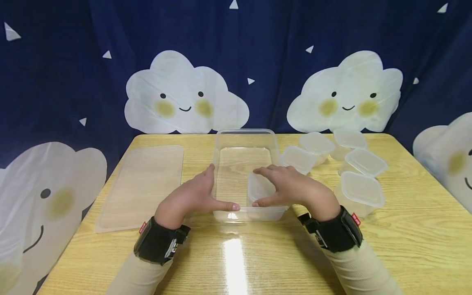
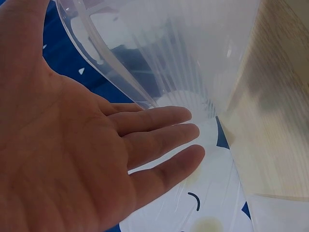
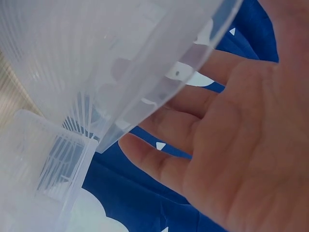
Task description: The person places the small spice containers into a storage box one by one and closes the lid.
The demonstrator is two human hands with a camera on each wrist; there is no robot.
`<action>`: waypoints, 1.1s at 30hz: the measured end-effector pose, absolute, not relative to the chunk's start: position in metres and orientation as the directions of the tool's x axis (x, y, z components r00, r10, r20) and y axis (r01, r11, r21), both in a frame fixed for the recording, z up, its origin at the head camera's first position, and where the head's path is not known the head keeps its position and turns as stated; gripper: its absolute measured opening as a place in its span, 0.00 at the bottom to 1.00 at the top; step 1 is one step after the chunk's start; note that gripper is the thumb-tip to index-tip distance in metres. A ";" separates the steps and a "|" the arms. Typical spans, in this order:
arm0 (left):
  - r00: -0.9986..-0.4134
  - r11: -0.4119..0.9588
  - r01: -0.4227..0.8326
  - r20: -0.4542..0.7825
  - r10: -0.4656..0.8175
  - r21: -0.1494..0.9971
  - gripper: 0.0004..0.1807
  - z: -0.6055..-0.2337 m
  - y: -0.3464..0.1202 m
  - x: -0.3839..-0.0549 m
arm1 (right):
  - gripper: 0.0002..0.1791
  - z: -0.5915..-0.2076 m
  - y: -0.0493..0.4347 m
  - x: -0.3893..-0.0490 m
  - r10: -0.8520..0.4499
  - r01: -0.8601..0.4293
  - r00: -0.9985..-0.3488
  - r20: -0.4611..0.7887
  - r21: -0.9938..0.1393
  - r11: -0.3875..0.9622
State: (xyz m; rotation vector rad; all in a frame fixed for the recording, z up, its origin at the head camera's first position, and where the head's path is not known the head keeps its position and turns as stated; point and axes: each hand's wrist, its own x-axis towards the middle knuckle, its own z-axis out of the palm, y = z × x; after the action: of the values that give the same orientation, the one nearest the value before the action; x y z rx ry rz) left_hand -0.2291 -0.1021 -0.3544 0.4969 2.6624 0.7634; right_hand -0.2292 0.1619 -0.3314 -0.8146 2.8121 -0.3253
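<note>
A large clear plastic box [image 1: 215, 155] stands upright, its top uncovered. My left hand [image 1: 197, 194] lies along its left side with fingers straight, and the thumb reaches over the near rim. The left wrist view shows that palm [image 2: 72, 150] holding nothing. Inside the box's near right part sits a small translucent lidded container [image 1: 262, 187]. Above it, my right hand [image 1: 293, 186] grips across its top, thumb at the near edge and index finger at the far one. In the right wrist view, some right fingers [image 3: 166, 124] reach behind the box wall; the grip itself is hidden there.
Left of the box lies a large flat translucent lid [image 1: 147, 184]. Several small lidded containers stand to the right, including a near one [image 1: 361, 190], a back one [image 1: 349, 138] and one [image 1: 296, 159] close beside the box. A dark curtain [image 1: 265, 41] hangs behind the wooden table [image 1: 413, 229].
</note>
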 end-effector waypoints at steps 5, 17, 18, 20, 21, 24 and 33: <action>-0.885 0.797 0.234 -0.217 0.411 0.556 0.81 -0.354 -0.102 -0.229 | 0.43 -0.333 0.161 -0.228 -0.576 -0.540 -0.812 -0.097 -0.248 0.804; -0.883 0.790 0.240 -0.212 0.420 0.564 0.81 -0.354 -0.103 -0.228 | 0.36 -0.335 0.160 -0.227 -0.604 -0.575 -0.794 -0.069 -0.238 0.783; -0.883 0.789 0.240 -0.211 0.420 0.566 0.80 -0.354 -0.103 -0.228 | 0.35 -0.335 0.160 -0.227 -0.602 -0.571 -0.795 -0.071 -0.247 0.783; -0.883 0.786 0.239 -0.210 0.420 0.570 0.80 -0.354 -0.103 -0.228 | 0.32 -0.334 0.159 -0.227 -0.598 -0.562 -0.798 -0.076 -0.266 0.783; -0.882 0.785 0.237 -0.211 0.421 0.573 0.80 -0.353 -0.103 -0.227 | 0.31 -0.334 0.159 -0.227 -0.597 -0.560 -0.799 -0.076 -0.272 0.783; -0.883 0.789 0.226 -0.222 0.413 0.571 0.81 -0.353 -0.102 -0.227 | 0.27 -0.334 0.157 -0.227 -0.603 -0.565 -0.794 -0.071 -0.276 0.777; -0.881 0.806 0.189 -0.266 0.392 0.562 0.80 -0.353 -0.102 -0.227 | 0.22 -0.333 0.156 -0.227 -0.625 -0.590 -0.778 -0.064 -0.268 0.762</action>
State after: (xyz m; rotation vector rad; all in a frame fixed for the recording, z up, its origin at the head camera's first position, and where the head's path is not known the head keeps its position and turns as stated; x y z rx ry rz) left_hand -0.2270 -0.1022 -0.3527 0.4392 2.6206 0.7596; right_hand -0.2266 0.1560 -0.3331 -0.9743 2.8065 -0.3515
